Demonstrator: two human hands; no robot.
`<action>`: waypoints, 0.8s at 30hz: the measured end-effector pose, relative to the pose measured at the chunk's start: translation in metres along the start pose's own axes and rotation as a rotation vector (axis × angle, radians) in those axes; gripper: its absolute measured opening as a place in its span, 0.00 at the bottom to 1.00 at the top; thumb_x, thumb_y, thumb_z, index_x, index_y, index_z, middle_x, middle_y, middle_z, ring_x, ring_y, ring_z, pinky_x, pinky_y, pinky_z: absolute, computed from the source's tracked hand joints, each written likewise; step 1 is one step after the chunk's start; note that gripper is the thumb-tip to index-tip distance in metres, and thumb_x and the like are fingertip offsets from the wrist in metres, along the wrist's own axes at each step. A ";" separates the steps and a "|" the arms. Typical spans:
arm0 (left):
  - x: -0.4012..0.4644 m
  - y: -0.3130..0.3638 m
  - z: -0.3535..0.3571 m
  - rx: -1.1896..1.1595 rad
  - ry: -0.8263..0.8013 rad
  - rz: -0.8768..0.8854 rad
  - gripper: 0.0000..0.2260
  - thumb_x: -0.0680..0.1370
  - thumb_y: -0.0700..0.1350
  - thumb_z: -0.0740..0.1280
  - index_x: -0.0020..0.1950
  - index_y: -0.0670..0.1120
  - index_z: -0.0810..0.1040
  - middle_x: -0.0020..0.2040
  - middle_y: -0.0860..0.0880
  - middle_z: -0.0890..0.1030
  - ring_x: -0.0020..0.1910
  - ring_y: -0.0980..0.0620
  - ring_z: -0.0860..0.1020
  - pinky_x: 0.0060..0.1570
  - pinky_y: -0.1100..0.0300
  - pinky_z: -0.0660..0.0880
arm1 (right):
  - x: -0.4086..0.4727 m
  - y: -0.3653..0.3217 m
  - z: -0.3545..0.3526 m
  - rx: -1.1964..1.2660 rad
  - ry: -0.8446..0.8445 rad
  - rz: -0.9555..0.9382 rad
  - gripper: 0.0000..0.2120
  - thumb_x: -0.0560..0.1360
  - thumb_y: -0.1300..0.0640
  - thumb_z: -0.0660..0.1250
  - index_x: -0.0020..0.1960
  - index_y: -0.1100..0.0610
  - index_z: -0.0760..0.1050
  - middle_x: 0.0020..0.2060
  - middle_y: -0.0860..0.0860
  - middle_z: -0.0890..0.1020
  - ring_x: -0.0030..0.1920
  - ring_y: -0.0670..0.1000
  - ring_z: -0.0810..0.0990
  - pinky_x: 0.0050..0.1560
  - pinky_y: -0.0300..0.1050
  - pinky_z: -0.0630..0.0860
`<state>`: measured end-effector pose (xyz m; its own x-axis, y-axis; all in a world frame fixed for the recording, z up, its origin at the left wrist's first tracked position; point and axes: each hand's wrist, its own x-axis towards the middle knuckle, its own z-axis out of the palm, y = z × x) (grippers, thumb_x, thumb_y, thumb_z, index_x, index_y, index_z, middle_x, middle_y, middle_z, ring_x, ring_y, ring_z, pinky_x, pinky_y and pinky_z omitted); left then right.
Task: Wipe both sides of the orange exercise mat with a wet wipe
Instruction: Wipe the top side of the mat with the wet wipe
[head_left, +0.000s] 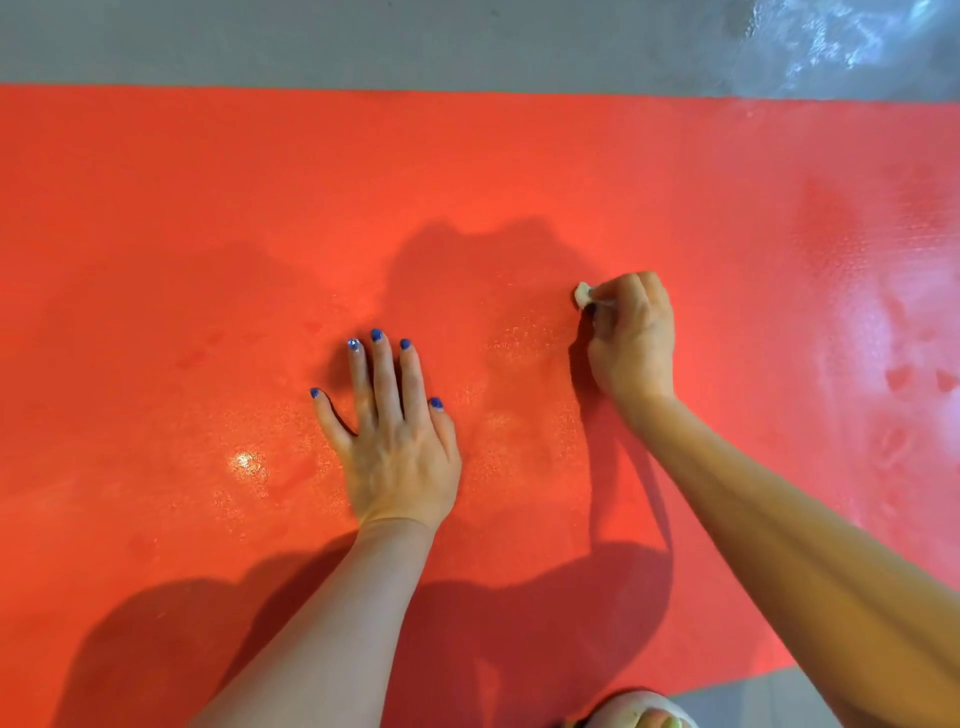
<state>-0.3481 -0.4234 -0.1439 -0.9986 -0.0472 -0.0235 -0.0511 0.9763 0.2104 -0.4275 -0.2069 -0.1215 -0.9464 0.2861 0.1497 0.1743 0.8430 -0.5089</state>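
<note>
Two hands work mid-frame on the orange exercise mat: the left hand presses flat, fingers spread, while the right hand pinches a wadded wet wipe.

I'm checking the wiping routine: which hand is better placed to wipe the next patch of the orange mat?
The right hand: it already grips the small crumpled white wet wipe against the orange textured exercise mat. The left hand lies flat, fingers spread, pressing the mat.
</note>
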 end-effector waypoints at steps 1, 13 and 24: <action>0.000 0.000 0.000 -0.003 -0.002 0.000 0.27 0.81 0.48 0.54 0.81 0.43 0.60 0.82 0.42 0.57 0.82 0.43 0.51 0.75 0.31 0.47 | -0.004 -0.006 0.002 -0.009 0.024 0.043 0.08 0.72 0.64 0.58 0.44 0.62 0.76 0.44 0.59 0.76 0.45 0.62 0.76 0.47 0.59 0.74; -0.001 -0.002 0.000 0.002 -0.001 0.008 0.28 0.80 0.46 0.55 0.81 0.44 0.60 0.82 0.43 0.56 0.82 0.44 0.51 0.75 0.31 0.49 | -0.049 -0.049 0.017 0.095 -0.259 -0.348 0.11 0.77 0.61 0.57 0.44 0.61 0.77 0.44 0.54 0.79 0.41 0.59 0.77 0.42 0.58 0.74; 0.001 -0.005 -0.001 -0.046 -0.070 -0.007 0.28 0.81 0.51 0.49 0.82 0.47 0.56 0.83 0.46 0.52 0.82 0.46 0.47 0.76 0.34 0.45 | -0.033 -0.002 -0.011 0.032 -0.124 -0.092 0.09 0.68 0.67 0.61 0.43 0.60 0.78 0.44 0.56 0.78 0.45 0.61 0.76 0.46 0.55 0.74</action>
<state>-0.3490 -0.4282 -0.1444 -0.9950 -0.0375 -0.0927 -0.0600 0.9653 0.2542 -0.3940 -0.2126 -0.1161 -0.9846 0.1486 0.0924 0.0787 0.8477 -0.5246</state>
